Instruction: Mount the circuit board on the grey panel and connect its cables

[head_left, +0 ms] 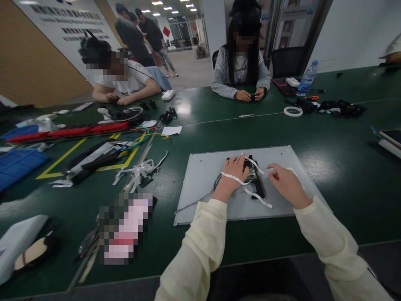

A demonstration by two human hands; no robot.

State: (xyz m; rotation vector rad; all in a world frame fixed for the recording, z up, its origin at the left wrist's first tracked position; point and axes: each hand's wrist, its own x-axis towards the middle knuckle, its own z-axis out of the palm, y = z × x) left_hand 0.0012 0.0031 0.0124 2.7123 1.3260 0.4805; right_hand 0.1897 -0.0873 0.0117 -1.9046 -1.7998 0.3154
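My left hand (234, 171) lies over a black-framed device with a bare circuit board (251, 172), its fingers stretched out and partly covering it. Around the device run thin white strips (258, 197), and one crosses the back of my left hand. To the right, my right hand (286, 184) hovers apart from the device with its fingers curled in. Whether anything sits between those fingertips is hidden. Under all of this is a light grey panel (200, 175), with a grey cable (196, 202) leading off to its left edge.
Left of the panel are a heap of white strips (139, 172), a phone (131, 228) and a black and silver bundle (94, 161). A roll of white tape (293, 111) and a water bottle (307, 78) stand farther right. Two people sit across the green table (219, 129).
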